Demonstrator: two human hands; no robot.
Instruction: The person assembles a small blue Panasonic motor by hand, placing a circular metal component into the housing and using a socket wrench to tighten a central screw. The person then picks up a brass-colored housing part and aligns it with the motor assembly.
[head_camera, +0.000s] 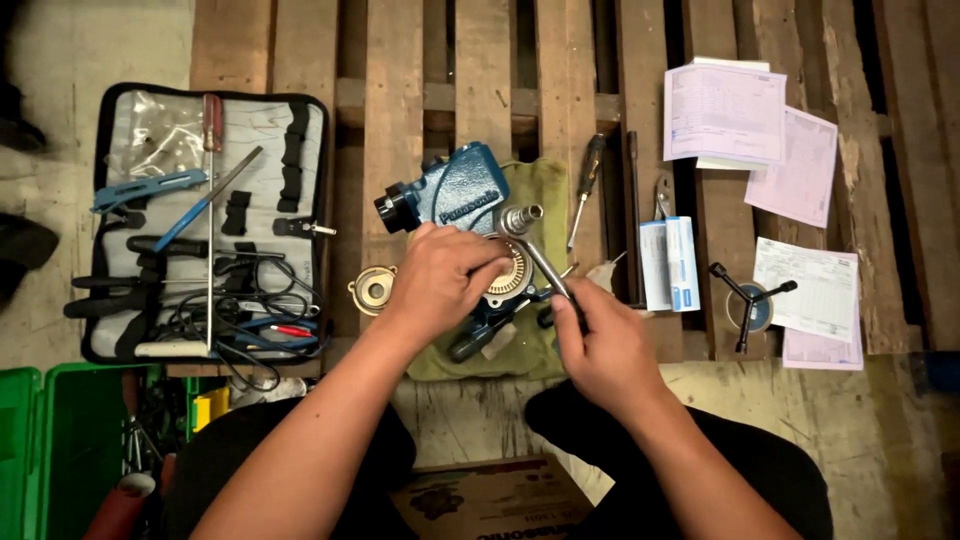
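On the pallet, left hand (445, 275) grips one brass gear (510, 272); right hand (600, 345) grips one metal tool (545, 265).

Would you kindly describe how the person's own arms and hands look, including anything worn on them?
Both arms are bare from the elbow down: no sleeves, gloves, watch or rings can be made out on the left hand or the right hand. The fingers look short-nailed. Dark trousers show beneath the forearms.

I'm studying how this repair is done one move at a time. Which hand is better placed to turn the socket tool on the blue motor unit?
Right, probably. The right hand grips the socket tool by its handle, while the left hand rests on the ribbed round part of the blue motor unit, seemingly steadying it.
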